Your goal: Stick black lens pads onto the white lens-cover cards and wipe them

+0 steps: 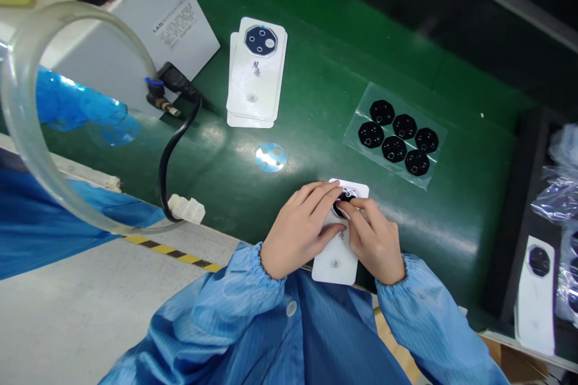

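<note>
A white phone back cover (335,258) lies on the green bench in front of me, a black camera disc (348,194) set inside its ring near the top. My left hand (301,225) rests over the cover's left side, fingers stretched toward the ring and thumb apart on the panel. Bent fingers of my right hand (374,234) press together at the disc, partly hiding it; its grip underneath is hidden. Just beyond my left hand is a round blue film (271,157) with holes. Several black octagonal stickers (394,149) sit on a clear sheet (361,109).
Stacked white phone covers (255,87) lie further back. A white box-shaped device (180,30) stands at left, with a clear hose (22,150) and black cable (167,156). On the right, a dark tray (506,222) borders more covers (535,307) and plastic wrapping (557,192).
</note>
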{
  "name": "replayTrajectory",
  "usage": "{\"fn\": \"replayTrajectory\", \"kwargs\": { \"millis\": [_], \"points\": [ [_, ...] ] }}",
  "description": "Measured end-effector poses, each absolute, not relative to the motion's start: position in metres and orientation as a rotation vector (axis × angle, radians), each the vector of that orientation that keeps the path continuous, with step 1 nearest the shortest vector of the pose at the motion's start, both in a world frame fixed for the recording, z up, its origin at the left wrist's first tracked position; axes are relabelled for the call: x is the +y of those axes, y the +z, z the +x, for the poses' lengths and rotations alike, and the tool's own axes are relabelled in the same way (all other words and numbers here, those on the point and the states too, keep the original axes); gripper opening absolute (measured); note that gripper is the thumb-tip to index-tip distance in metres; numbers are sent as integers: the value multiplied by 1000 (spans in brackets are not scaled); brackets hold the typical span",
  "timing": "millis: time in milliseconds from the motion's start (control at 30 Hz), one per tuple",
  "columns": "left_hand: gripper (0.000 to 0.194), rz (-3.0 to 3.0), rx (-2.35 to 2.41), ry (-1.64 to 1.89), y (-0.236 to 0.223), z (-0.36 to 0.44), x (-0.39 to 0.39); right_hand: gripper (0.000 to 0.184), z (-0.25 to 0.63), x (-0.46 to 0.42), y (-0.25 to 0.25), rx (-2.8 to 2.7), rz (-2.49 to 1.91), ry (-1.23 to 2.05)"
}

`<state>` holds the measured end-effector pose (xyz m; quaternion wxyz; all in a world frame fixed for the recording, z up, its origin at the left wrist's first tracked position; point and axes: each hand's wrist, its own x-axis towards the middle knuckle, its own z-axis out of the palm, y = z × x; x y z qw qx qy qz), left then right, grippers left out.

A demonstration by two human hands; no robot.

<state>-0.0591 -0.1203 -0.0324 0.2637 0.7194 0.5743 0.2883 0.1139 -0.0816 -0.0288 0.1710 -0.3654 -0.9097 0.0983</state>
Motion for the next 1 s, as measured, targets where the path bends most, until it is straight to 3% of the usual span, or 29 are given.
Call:
{"fn": "replayTrajectory", "kwargs": {
  "millis": [300, 433, 667, 1000],
  "points": [
    [55, 1958, 1551, 767, -33, -59, -120, 23, 115, -74, -28, -2250, -1163, 746],
    [55, 1965, 1559, 761, -33, -60, -121, 24, 117, -76, -30, -2305, -1151, 692],
    [56, 1962, 1568, 735, -33, -59, -121, 29, 114, -80, -32, -2554, -1004, 284],
    [53, 1977, 1551, 730, -31, -60, -121, 27, 118, -79, -33, -2497, -1028, 453]
  ]
}}
